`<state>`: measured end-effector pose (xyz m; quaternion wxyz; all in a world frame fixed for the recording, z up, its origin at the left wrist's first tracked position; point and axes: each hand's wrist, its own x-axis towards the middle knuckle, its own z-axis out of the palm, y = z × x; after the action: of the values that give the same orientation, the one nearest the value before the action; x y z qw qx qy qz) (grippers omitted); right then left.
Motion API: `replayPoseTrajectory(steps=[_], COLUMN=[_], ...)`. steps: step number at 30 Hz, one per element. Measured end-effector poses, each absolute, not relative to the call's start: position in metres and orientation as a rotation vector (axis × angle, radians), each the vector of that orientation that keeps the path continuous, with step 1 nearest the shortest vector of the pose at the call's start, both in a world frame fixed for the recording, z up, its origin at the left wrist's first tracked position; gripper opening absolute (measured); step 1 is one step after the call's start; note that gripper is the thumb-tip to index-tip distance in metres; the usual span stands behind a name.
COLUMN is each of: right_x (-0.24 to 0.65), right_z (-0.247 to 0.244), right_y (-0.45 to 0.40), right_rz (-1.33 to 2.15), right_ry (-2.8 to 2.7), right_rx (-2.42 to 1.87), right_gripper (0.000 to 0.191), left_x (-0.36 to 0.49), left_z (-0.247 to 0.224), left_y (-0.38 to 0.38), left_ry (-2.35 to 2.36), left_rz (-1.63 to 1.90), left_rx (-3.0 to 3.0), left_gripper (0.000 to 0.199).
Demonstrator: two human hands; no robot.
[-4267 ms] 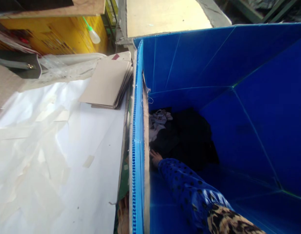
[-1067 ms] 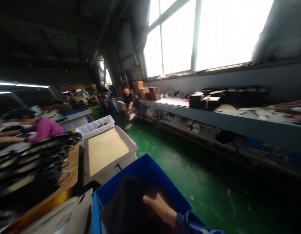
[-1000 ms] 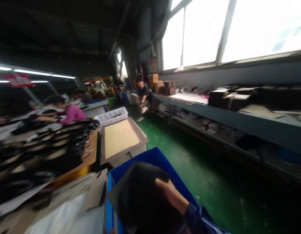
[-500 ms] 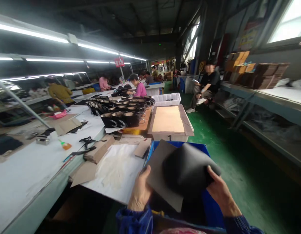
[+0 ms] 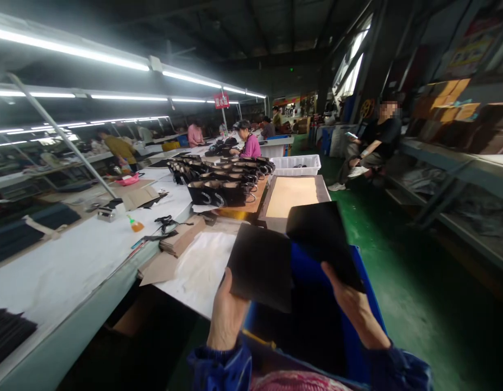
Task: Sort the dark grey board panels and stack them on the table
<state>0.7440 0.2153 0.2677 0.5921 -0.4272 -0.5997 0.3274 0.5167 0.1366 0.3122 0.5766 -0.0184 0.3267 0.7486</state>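
Note:
My left hand (image 5: 228, 312) is closed on the lower left edge of a flat dark panel (image 5: 260, 266), thumb on top. The panel is roughly square and tilted. In my right hand (image 5: 352, 305) is a black panel (image 5: 321, 239), gripped at its lower edge and raised to the far right of the other one. The two panels are apart, with a narrow gap between them. Below both is a blue bin (image 5: 368, 288); its inside is dark and I cannot make out what lies there.
A board with white material (image 5: 205, 260) and stacked brown cardboard (image 5: 184, 236) sits left of the bin. Beyond are black bags (image 5: 217, 193), a cream sheet (image 5: 292, 195) and a white crate (image 5: 296, 164). A person (image 5: 379, 136) sits at right; others work along the tables.
The two panels, overlapping before, are now separated, the right one raised and flatter. The left panel has turned from its greyish face to a dark one. My view has swung left.

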Motion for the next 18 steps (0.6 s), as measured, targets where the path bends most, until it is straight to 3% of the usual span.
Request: replayPoseTrajectory(steps=[2,5,18], right_x=[0.730,0.715,0.684], right_z=[0.268,0.263,0.256], right_y=[0.216,0.215,0.220], right_rz=[0.571,0.203,0.097], right_ry=[-1.905,-2.405,-2.540], right_rx=[-0.809,-0.555,-0.357], right_gripper=[0.034,0.044,0.053], left_x=[0.527,0.535,0.510], left_z=[0.312,0.306,0.277], left_y=[0.132,0.127,0.113], left_ry=[0.702,0.625,0.626], left_rz=[1.751,1.711,1.765], left_rx=[-0.032,-0.021,-0.022], left_gripper=[0.046,0.052,0.056])
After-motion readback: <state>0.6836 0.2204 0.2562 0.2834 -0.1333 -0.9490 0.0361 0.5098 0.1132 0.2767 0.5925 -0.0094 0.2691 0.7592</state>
